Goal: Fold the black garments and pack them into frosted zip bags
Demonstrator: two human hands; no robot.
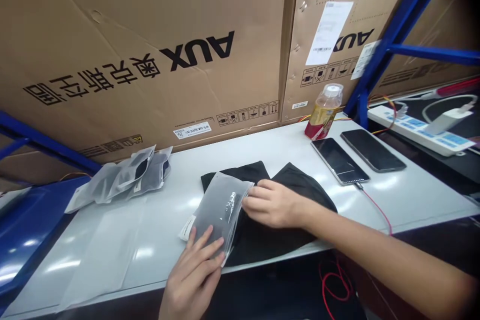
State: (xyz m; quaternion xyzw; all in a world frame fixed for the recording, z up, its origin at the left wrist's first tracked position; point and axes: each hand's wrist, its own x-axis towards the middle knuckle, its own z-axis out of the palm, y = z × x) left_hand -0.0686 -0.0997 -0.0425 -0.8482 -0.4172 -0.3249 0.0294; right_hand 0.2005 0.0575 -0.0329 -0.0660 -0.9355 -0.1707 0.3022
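A frosted plastic zip bag (219, 210) with something dark inside lies tilted on a piece of black cloth (270, 237) on the tabletop. My left hand (195, 270) rests on the bag's lower end, fingers spread flat over the plastic. At the upper right edge of the bag, along its opening, my right hand (272, 202) pinches the rim between curled fingers. Those fingertips are partly hidden. A small white label shows at the bag's left corner. The black cloth spreads out under the bag and my right forearm.
Several filled frosted bags lie piled at the left; a flat translucent bag (101, 250) is nearer. Two phones, one a cabled phone (339, 160), and a drink bottle (325, 112) stand right. Large cartons (150, 20) back the white table (180, 165); a power strip (416, 130) lies far right.
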